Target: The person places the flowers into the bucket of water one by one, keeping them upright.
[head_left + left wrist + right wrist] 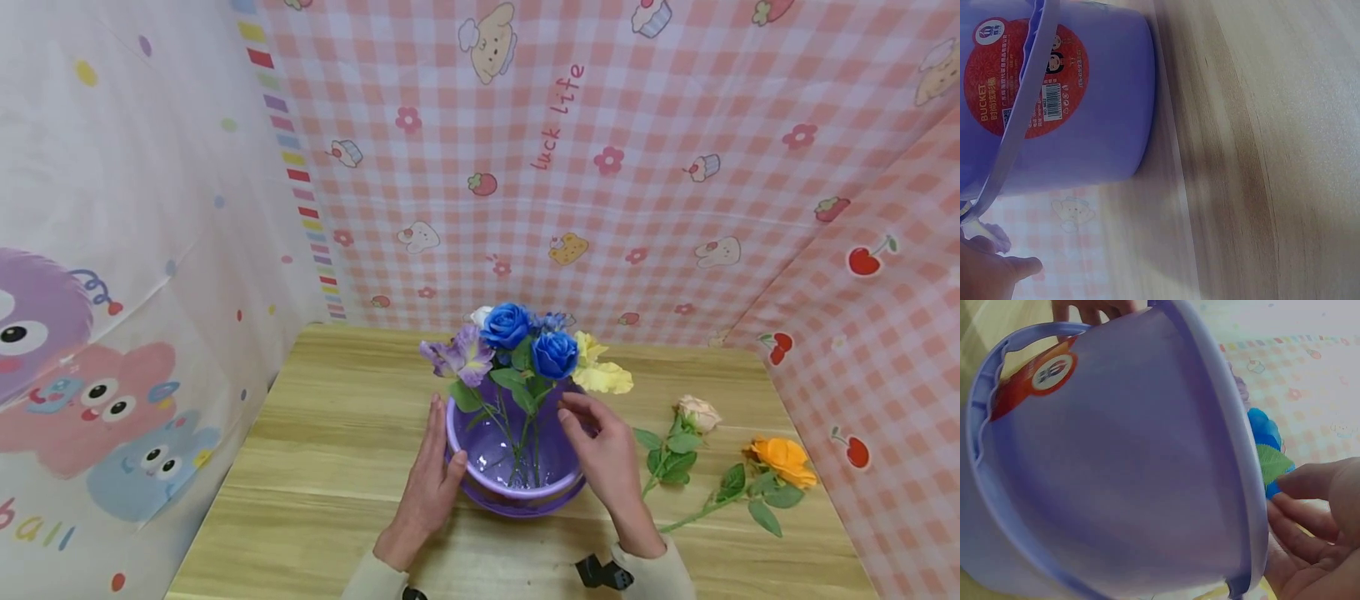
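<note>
A purple plastic bucket [517,492] stands on the table, holding artificial flowers: two blue roses [555,355], a purple flower [468,354], a yellow flower [603,377] and a bit of white behind. Their stems run down to the bucket's bottom. My left hand [431,483] lies with straight fingers along the bucket's left side. Over the right rim, my right hand [606,446] has thumb and fingertips drawn close together, below the yellow flower. A green leaf [1272,462] shows at the thumb tip in the right wrist view. I cannot tell whether those fingertips pinch a stem.
Right of the bucket, a peach rose [697,414] and an orange rose [783,462] lie on the wooden table [337,425]. The bucket's handle [985,425] hangs down at its front. Patterned cloth [450,150] surrounds the table at the back and sides.
</note>
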`<action>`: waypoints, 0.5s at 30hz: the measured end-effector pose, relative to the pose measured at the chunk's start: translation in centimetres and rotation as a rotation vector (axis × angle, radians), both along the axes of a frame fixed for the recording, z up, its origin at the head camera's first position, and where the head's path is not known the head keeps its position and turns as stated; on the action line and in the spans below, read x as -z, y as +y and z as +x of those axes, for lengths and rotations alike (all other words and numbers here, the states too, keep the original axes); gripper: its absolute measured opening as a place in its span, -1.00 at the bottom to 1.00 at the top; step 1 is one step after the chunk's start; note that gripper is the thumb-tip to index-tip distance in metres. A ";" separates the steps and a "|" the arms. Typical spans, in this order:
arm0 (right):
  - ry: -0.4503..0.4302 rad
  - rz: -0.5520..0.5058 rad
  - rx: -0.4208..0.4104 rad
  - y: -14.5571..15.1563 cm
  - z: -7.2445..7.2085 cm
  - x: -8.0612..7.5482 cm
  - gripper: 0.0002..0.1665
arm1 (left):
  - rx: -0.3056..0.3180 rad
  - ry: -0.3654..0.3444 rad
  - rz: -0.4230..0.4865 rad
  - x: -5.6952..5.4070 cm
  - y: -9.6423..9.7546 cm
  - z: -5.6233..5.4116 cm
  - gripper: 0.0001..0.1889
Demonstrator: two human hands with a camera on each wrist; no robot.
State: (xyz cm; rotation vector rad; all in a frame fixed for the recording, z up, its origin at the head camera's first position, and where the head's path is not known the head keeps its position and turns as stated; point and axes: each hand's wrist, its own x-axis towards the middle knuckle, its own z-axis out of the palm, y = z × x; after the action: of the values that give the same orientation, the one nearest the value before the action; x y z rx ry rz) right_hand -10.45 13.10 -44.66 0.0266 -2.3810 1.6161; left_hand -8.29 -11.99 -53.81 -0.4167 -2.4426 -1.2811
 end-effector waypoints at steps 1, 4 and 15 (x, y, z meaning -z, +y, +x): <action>0.015 -0.020 0.004 0.1 0.1 0.0 -0.71 | 0.001 0.005 0.003 0.0 0.0 0.0 -0.25; 0.054 -0.105 0.011 0.4 0.3 0.3 -0.74 | 0.000 0.010 -0.001 0.0 0.0 0.0 -0.25; 0.134 -0.383 0.034 2.5 1.1 0.8 -0.75 | -0.010 -0.015 -0.020 0.0 -0.1 0.0 -0.24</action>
State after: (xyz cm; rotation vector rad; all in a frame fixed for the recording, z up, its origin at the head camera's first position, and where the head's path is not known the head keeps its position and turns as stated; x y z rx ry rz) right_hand -9.36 15.59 -45.44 0.0201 -1.9304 1.9582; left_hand -8.25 -12.06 -53.83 -0.4018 -2.4685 -1.2610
